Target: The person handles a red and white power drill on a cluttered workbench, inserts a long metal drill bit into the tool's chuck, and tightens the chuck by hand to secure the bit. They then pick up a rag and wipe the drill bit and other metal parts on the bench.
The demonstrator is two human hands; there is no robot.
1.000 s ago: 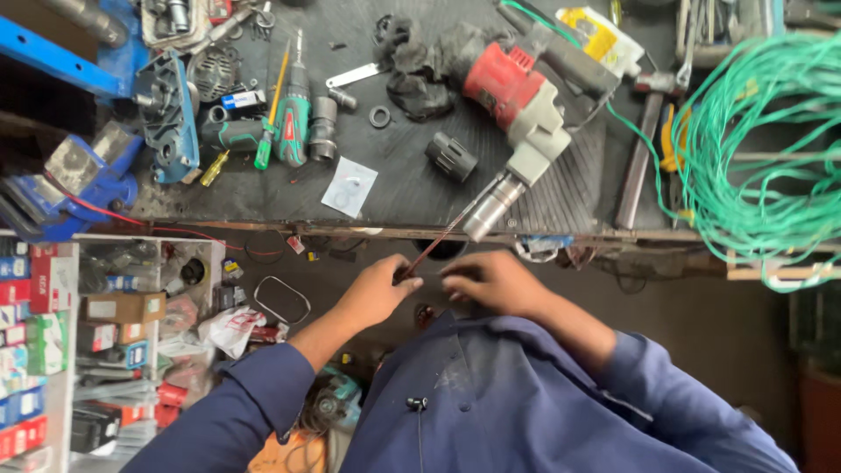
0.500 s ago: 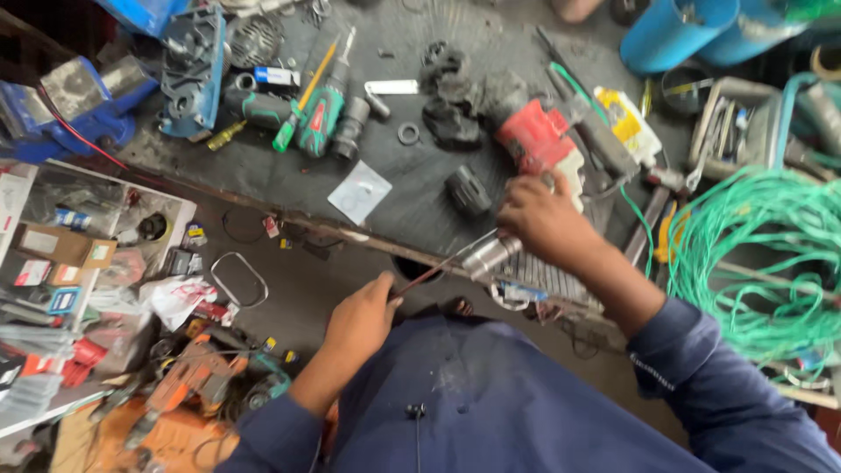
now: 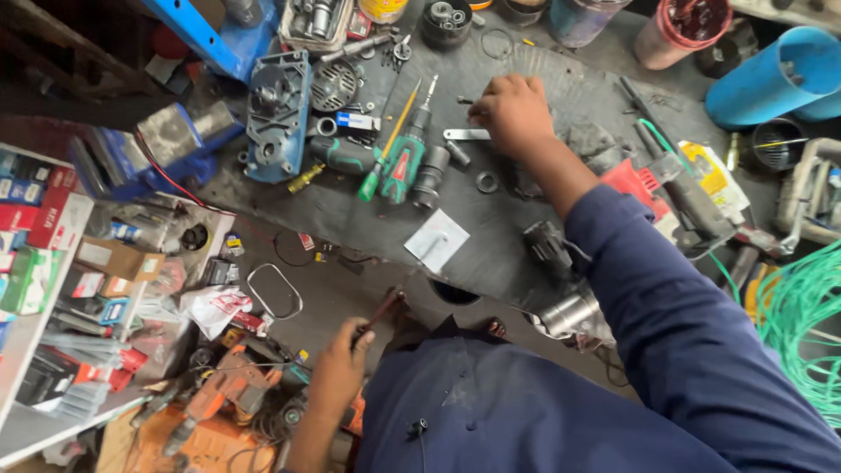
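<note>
Two hands are at work, well apart from each other. The right hand (image 3: 515, 112) reaches to the far side of the dark workbench (image 3: 368, 215), its fingers curled down over the end of a flat silver metal strip (image 3: 462, 134) — whether they pinch it or only press on it cannot be told, since the knuckles hide the fingertips. Just near of that hand lie a small metal ring (image 3: 487, 182) and, to the left, a green cordless screwdriver (image 3: 405, 162) beside a green-handled screwdriver (image 3: 385, 149), all within easy reach along the bench's middle. The left hand (image 3: 340, 372) hangs low at the near edge, below the bench, closed around a slim red-handled tool (image 3: 378, 315) that points up toward the bench — held out of the way, it seems, while the other hand works. A red power tool (image 3: 644, 188) lies on the right, partly covered by the blue sleeve (image 3: 666, 298), and a coil of green cable (image 3: 802, 324) sits at the far right.
</note>
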